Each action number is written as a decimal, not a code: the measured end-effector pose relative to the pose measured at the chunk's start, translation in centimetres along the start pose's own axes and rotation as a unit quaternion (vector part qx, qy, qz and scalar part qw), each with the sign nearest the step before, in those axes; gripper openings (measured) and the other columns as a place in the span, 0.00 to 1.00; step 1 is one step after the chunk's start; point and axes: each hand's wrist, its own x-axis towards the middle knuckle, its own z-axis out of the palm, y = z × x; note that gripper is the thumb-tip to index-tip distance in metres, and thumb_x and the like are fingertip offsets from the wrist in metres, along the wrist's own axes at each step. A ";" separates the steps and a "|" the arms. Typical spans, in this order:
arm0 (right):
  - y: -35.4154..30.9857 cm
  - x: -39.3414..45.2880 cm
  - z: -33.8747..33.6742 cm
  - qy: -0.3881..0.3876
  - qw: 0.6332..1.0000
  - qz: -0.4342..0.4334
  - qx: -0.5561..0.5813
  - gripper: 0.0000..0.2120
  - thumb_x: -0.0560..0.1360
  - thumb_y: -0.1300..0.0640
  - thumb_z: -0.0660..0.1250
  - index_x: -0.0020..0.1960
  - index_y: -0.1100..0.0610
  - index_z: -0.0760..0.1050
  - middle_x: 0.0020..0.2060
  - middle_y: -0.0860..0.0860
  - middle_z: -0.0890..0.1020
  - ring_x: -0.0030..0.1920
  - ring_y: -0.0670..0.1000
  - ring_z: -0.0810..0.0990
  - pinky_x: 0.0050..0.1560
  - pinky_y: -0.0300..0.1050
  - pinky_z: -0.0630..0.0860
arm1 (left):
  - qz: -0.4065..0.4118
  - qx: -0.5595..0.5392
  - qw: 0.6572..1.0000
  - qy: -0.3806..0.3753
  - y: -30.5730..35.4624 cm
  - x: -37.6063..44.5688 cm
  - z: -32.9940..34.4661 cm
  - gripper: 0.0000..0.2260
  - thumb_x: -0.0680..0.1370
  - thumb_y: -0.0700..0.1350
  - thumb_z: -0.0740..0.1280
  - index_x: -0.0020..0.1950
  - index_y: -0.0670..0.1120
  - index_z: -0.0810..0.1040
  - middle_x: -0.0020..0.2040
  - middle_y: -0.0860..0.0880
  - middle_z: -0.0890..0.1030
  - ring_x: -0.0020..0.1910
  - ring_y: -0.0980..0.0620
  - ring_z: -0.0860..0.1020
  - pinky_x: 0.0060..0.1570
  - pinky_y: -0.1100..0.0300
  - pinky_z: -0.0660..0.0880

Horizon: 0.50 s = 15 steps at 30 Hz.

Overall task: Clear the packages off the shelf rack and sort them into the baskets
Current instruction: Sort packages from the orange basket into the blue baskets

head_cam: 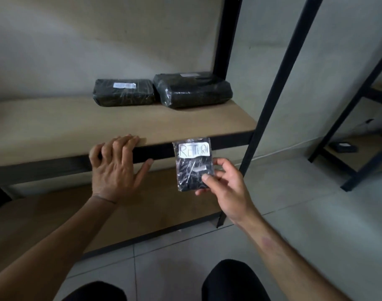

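One package pinched in right hand

The right hand covers the lower right corner of the small package; the small grey tag just above its thumb is too blurred to read; labels on the two packages beyond the left hand are illegible; both forearms run off the bottom edge.

Bare forearms, dark trousers
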 end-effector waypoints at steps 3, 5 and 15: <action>-5.6 1.0 1.3 -0.002 1.000 0.014 0.005 0.14 0.78 0.66 0.68 0.62 0.61 0.71 0.52 0.59 0.85 0.42 0.62 0.85 0.41 0.53 0.84 | 0.003 -0.014 0.987 -0.158 0.0 1.7 -4.0 0.28 0.80 0.64 0.58 0.71 0.45 0.71 0.64 0.44 0.74 0.56 0.40 0.73 0.58 0.43 0.66; -9.9 1.4 2.4 -0.007 0.999 0.034 0.001 0.13 0.78 0.67 0.68 0.61 0.61 0.71 0.52 0.59 0.86 0.43 0.64 0.86 0.43 0.56 0.84 | 0.001 -0.025 0.965 -0.262 -0.1 4.2 -7.5 0.27 0.80 0.63 0.58 0.71 0.46 0.72 0.64 0.44 0.75 0.56 0.40 0.74 0.56 0.44 0.69; -34.3 0.5 9.6 -0.090 0.991 0.099 0.026 0.15 0.78 0.67 0.68 0.63 0.62 0.69 0.51 0.61 0.85 0.48 0.66 0.85 0.48 0.61 0.84 | -0.062 -0.099 0.921 -0.372 -4.1 21.1 -30.4 0.32 0.78 0.55 0.70 0.78 0.46 0.67 0.78 0.45 0.68 0.74 0.41 0.68 0.68 0.43 0.69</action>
